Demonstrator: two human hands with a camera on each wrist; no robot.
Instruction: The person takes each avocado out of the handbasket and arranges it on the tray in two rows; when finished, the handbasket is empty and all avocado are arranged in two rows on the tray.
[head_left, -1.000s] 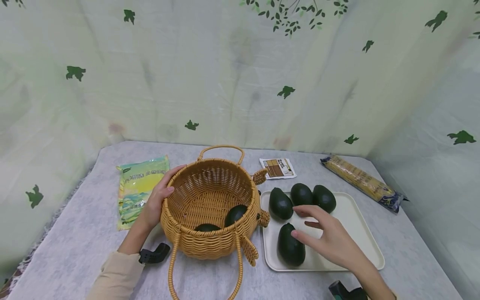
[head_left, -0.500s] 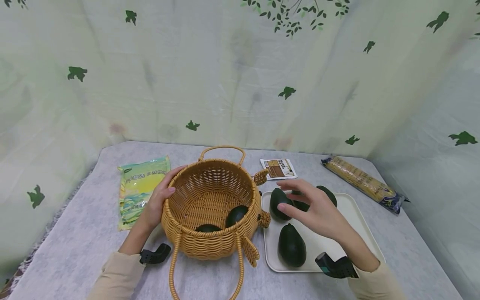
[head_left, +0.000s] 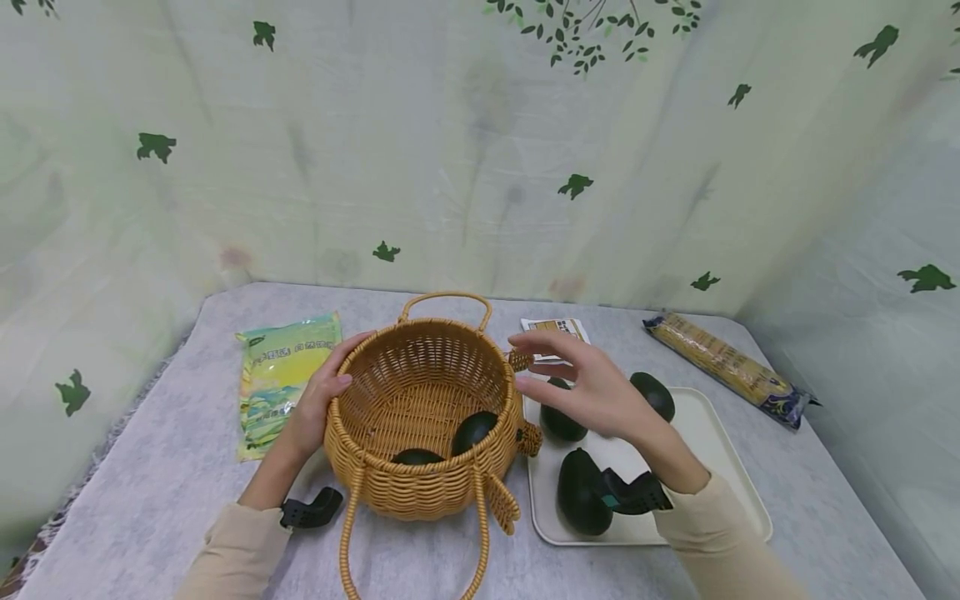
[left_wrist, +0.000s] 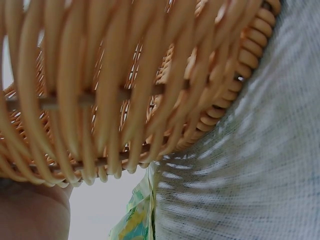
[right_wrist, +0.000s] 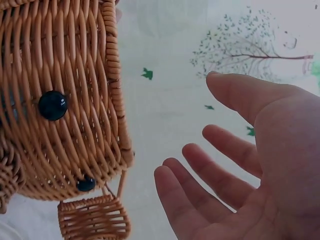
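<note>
A wicker basket [head_left: 420,492] with looped handles and small woven fins stands mid-table, two dark green avocados [head_left: 474,432] lying inside. My left hand [head_left: 318,400] grips its left rim, thumb over the edge; in the left wrist view the basket's weave [left_wrist: 110,100] fills much of the picture. Just off the right rim, above the tray, hovers my right hand [head_left: 585,383], fingers spread and holding nothing. The right wrist view shows those bare fingers [right_wrist: 220,182] apart from the basket wall [right_wrist: 65,65]. Beneath that hand, more avocados [head_left: 583,500] rest on a white tray [head_left: 705,467], partly hidden.
Left of the basket lies a green-yellow packet [head_left: 281,367]. A small white and brown sachet [head_left: 558,327] is behind the tray, partly covered by my right hand. A long pack of noodles [head_left: 727,367] lies at the back right. Leaf-printed cloth hangs behind the table.
My right hand has moved from over the tray's front avocado up and left toward the basket rim, holding nothing. The left hand and basket have stayed in place.
</note>
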